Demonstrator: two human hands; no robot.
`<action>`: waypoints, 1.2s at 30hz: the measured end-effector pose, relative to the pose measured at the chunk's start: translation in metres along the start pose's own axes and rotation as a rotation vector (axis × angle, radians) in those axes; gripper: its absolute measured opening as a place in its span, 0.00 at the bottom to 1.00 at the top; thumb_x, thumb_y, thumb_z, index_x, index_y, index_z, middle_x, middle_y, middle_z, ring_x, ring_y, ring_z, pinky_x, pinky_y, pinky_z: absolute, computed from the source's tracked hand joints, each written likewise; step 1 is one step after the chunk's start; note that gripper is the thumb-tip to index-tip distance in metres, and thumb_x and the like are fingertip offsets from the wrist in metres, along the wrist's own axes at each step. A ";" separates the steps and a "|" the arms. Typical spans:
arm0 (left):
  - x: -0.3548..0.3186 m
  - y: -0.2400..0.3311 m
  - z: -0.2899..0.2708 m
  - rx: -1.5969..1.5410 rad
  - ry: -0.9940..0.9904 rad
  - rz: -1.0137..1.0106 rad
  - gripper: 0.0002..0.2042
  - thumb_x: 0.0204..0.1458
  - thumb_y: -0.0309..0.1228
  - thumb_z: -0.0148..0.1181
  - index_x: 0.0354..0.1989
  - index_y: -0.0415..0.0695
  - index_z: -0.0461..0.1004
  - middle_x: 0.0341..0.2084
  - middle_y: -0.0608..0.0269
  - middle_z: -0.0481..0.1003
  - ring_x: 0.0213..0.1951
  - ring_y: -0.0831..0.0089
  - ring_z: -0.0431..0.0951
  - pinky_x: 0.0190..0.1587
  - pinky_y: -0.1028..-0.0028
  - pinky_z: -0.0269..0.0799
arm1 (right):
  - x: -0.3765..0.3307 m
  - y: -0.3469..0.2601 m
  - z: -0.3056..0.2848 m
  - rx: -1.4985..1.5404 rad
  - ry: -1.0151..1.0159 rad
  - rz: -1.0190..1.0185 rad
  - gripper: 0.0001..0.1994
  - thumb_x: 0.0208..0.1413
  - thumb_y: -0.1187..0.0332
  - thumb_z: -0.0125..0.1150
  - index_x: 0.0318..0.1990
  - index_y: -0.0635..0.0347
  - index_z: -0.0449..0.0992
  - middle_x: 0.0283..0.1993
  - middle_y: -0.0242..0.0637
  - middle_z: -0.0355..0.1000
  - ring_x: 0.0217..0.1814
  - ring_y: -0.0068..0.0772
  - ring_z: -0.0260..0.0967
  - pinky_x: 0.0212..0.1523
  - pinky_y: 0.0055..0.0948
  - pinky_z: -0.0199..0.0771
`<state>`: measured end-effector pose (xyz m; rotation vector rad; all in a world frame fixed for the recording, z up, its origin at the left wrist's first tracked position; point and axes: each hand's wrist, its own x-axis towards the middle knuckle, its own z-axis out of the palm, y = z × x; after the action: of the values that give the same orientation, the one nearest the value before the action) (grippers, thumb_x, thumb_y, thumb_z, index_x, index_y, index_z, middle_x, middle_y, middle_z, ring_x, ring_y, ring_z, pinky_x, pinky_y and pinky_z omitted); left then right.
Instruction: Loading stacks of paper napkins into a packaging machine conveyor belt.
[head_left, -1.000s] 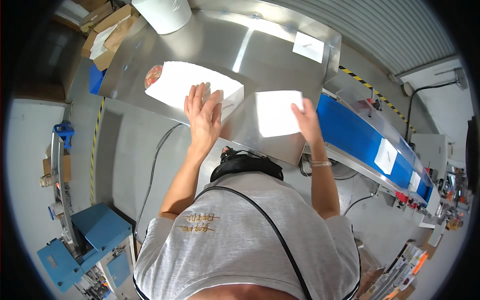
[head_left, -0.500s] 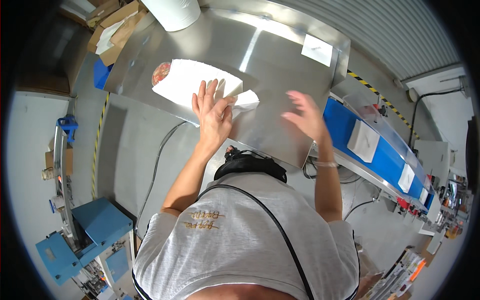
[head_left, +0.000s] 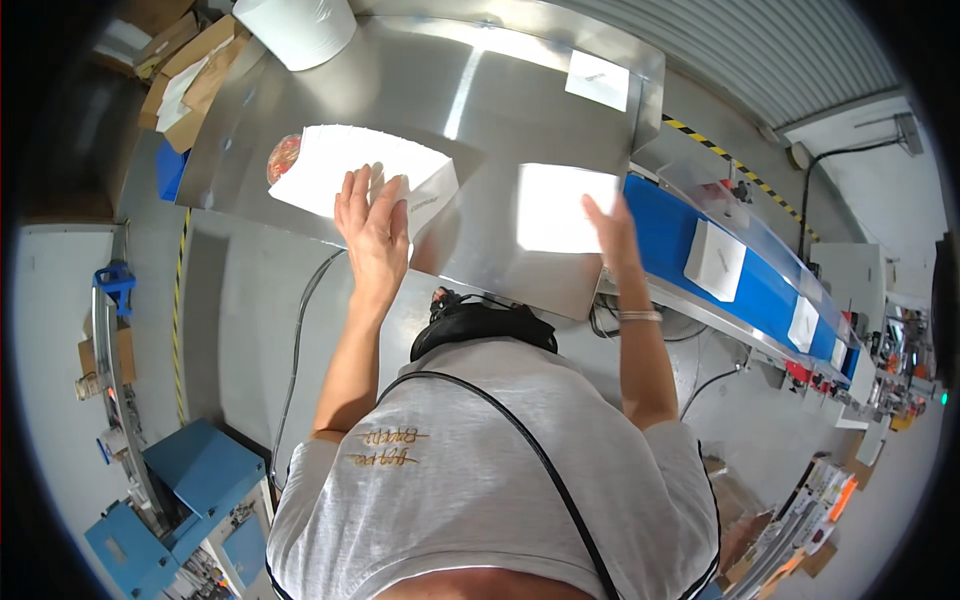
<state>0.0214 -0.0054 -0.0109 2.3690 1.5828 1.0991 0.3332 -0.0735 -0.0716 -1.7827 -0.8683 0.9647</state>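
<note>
A fanned row of flat white paper packets (head_left: pixel 335 165) lies on the left part of the steel table. My left hand (head_left: pixel 373 225) rests against the near side of the row, its fingers stretched out and holding nothing. Farther right, a single white packet (head_left: pixel 560 208) is over the table, its right edge under the thumb of my right hand (head_left: pixel 614 235). That hand is slightly blurred, and its other fingers are partly hidden. A round, clear-wrapped thing with red and pale colours (head_left: pixel 284 160) sits at the row's left end.
Along the table's right side runs a blue conveyor belt (head_left: pixel 655 215) with several white packets and a clear guard (head_left: pixel 715 195). Another white packet (head_left: pixel 598 80) lies at the table's far right corner. A white bucket (head_left: pixel 300 30) and an open cardboard box (head_left: pixel 190 85) stand far left.
A packet has come away from the right end of the row and moved right with my right hand, which was empty before. My left hand stays at the row, its fingers off the end packet.
</note>
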 end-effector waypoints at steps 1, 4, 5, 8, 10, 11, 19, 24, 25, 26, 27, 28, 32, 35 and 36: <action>0.001 -0.001 0.000 -0.029 0.010 0.010 0.16 0.48 0.22 0.60 0.47 0.46 0.76 0.57 0.49 0.66 0.62 0.48 0.59 0.64 0.50 0.50 | 0.004 0.021 -0.017 0.019 0.148 -0.056 0.20 0.58 0.58 0.59 0.46 0.69 0.71 0.39 0.40 0.74 0.40 0.28 0.68 0.41 0.30 0.70; 0.001 -0.002 0.003 0.000 0.023 0.026 0.16 0.46 0.21 0.60 0.45 0.45 0.77 0.55 0.49 0.67 0.61 0.47 0.61 0.63 0.51 0.52 | 0.002 0.039 -0.068 -0.118 0.366 -0.058 0.22 0.57 0.53 0.58 0.38 0.70 0.75 0.35 0.43 0.75 0.37 0.34 0.71 0.40 0.33 0.70; 0.000 -0.004 0.005 0.006 0.038 0.040 0.16 0.45 0.21 0.61 0.45 0.46 0.77 0.55 0.50 0.67 0.61 0.47 0.61 0.63 0.50 0.52 | 0.001 0.037 -0.083 -0.281 0.394 -0.017 0.24 0.55 0.51 0.60 0.42 0.69 0.73 0.37 0.45 0.75 0.39 0.40 0.72 0.42 0.34 0.70; 0.000 -0.004 0.005 0.015 0.043 0.043 0.15 0.45 0.21 0.61 0.44 0.46 0.78 0.56 0.50 0.66 0.61 0.47 0.60 0.63 0.50 0.51 | 0.004 0.048 -0.103 -0.660 0.553 -0.033 0.31 0.51 0.48 0.63 0.51 0.69 0.69 0.46 0.50 0.73 0.46 0.50 0.71 0.47 0.37 0.69; -0.001 -0.003 0.004 0.016 0.035 0.039 0.14 0.45 0.21 0.61 0.42 0.46 0.78 0.56 0.50 0.66 0.62 0.47 0.59 0.63 0.49 0.50 | -0.008 0.025 -0.083 -1.174 0.779 0.023 0.39 0.47 0.48 0.65 0.60 0.66 0.59 0.59 0.52 0.64 0.58 0.52 0.63 0.56 0.43 0.63; -0.001 -0.002 0.004 0.002 0.023 0.042 0.14 0.44 0.21 0.61 0.41 0.47 0.79 0.57 0.51 0.66 0.63 0.47 0.58 0.64 0.49 0.48 | -0.008 0.015 -0.076 -1.189 0.793 -0.113 0.38 0.46 0.49 0.66 0.59 0.65 0.61 0.59 0.52 0.63 0.59 0.52 0.61 0.57 0.44 0.62; 0.001 0.003 -0.005 -0.070 -0.092 0.030 0.13 0.42 0.20 0.60 0.37 0.49 0.79 0.61 0.50 0.61 0.67 0.47 0.50 0.66 0.48 0.38 | 0.001 -0.094 0.082 -0.279 -0.501 -0.526 0.26 0.45 0.67 0.69 0.55 0.50 0.69 0.60 0.41 0.62 0.60 0.44 0.62 0.59 0.37 0.63; 0.010 0.006 -0.009 -0.096 -0.133 0.010 0.20 0.44 0.30 0.64 0.49 0.50 0.74 0.65 0.47 0.54 0.69 0.47 0.45 0.66 0.48 0.34 | 0.028 -0.059 0.118 -0.488 -0.383 -0.967 0.22 0.49 0.67 0.66 0.53 0.55 0.69 0.58 0.40 0.64 0.57 0.39 0.64 0.55 0.33 0.66; 0.011 0.000 -0.009 -0.068 -0.110 0.000 0.20 0.45 0.32 0.64 0.50 0.50 0.74 0.65 0.46 0.54 0.69 0.48 0.45 0.66 0.48 0.35 | 0.022 -0.063 0.110 -0.237 -0.555 -0.637 0.22 0.51 0.67 0.66 0.53 0.57 0.69 0.55 0.38 0.67 0.55 0.33 0.65 0.53 0.31 0.67; 0.011 -0.006 -0.008 -0.042 -0.089 -0.012 0.21 0.46 0.34 0.63 0.52 0.49 0.73 0.65 0.46 0.54 0.69 0.48 0.45 0.66 0.48 0.35 | 0.013 -0.066 0.099 0.017 -0.698 -0.295 0.21 0.52 0.66 0.65 0.52 0.60 0.68 0.51 0.36 0.70 0.52 0.28 0.67 0.52 0.29 0.68; 0.012 -0.009 -0.007 -0.011 -0.059 -0.012 0.20 0.48 0.31 0.62 0.52 0.48 0.73 0.63 0.46 0.56 0.68 0.48 0.49 0.66 0.49 0.39 | 0.010 -0.049 0.095 0.140 -0.552 -0.240 0.21 0.55 0.66 0.63 0.54 0.64 0.67 0.45 0.33 0.72 0.47 0.21 0.67 0.47 0.25 0.69; 0.011 -0.014 -0.007 0.001 -0.058 -0.002 0.18 0.48 0.28 0.61 0.51 0.47 0.74 0.62 0.46 0.58 0.67 0.48 0.51 0.66 0.50 0.42 | 0.006 -0.034 0.086 0.268 -0.440 -0.207 0.22 0.54 0.64 0.64 0.53 0.66 0.68 0.45 0.35 0.73 0.45 0.24 0.68 0.46 0.27 0.70; 0.013 -0.018 -0.004 0.008 -0.019 0.011 0.16 0.50 0.23 0.59 0.49 0.48 0.76 0.58 0.48 0.65 0.63 0.49 0.58 0.64 0.55 0.52 | 0.017 0.019 0.003 -0.125 0.077 -0.065 0.18 0.57 0.59 0.61 0.45 0.67 0.72 0.41 0.35 0.75 0.42 0.24 0.71 0.41 0.27 0.72; 0.013 -0.019 -0.001 -0.017 0.043 0.035 0.15 0.47 0.21 0.60 0.45 0.45 0.78 0.55 0.46 0.68 0.60 0.46 0.62 0.62 0.53 0.55 | 0.016 0.047 -0.071 -0.216 0.283 0.003 0.23 0.56 0.51 0.58 0.42 0.67 0.74 0.39 0.47 0.76 0.42 0.37 0.73 0.41 0.33 0.71; 0.013 -0.018 -0.003 -0.024 0.045 0.036 0.15 0.46 0.20 0.59 0.44 0.45 0.78 0.54 0.46 0.68 0.60 0.45 0.61 0.62 0.53 0.55 | 0.014 0.044 -0.090 -0.391 0.360 0.031 0.25 0.55 0.49 0.58 0.42 0.68 0.73 0.41 0.50 0.75 0.44 0.42 0.73 0.43 0.35 0.70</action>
<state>0.0078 0.0127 -0.0100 2.3831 1.5368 1.1798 0.4252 -0.1105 -0.0900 -2.2198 -0.8359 0.4851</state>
